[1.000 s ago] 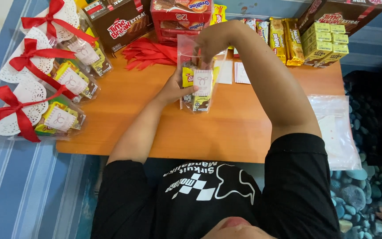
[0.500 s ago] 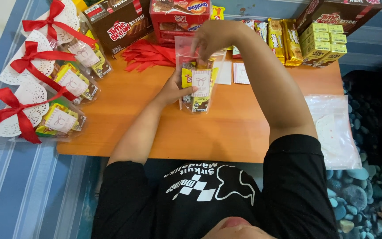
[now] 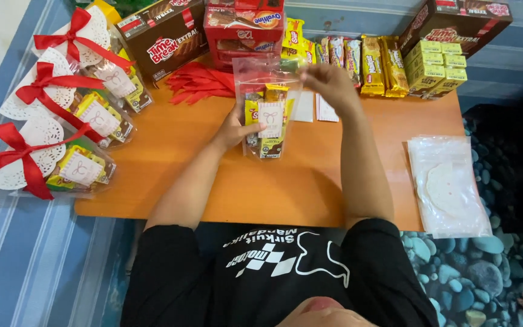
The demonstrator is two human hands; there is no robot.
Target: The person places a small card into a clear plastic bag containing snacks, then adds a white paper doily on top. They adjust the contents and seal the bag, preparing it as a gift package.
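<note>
Orange low table (image 3: 310,194) on a blue striped mat is where I'm watching this from, and dead centre stands the clear snack bag (image 3: 266,109), upright near the far half of the tabletop with yellow and brown wrapped sweets and a small white tag showing through the front. Left hand (image 3: 237,128) is cupped around its lower left side, thumb on the front, steadying it; right hand (image 3: 329,82) is up at the bag's open mouth with fingers pinched together on the top edge, though I can't tell if there's anything small between them. My worry is the bag is tall and soft, so if the left hand lets go while the top is being tugged it could flop over and spill the sweets onto the table, or the plastic mouth could crumple unevenly. Just behind it lie loose red ribbons (image 3: 198,82) and two small white cards (image 3: 313,108), close enough to get swept by the right forearm. Further back, the row of wrapped chocolate bars (image 3: 361,57), the yellow small boxes (image 3: 437,66) and brown snack cartons (image 3: 161,39) crowd the far edge. Off left, three finished bags with red bows (image 3: 43,124) hang half over the table edge. A packet of white doilies (image 3: 449,188) sits at right.
</note>
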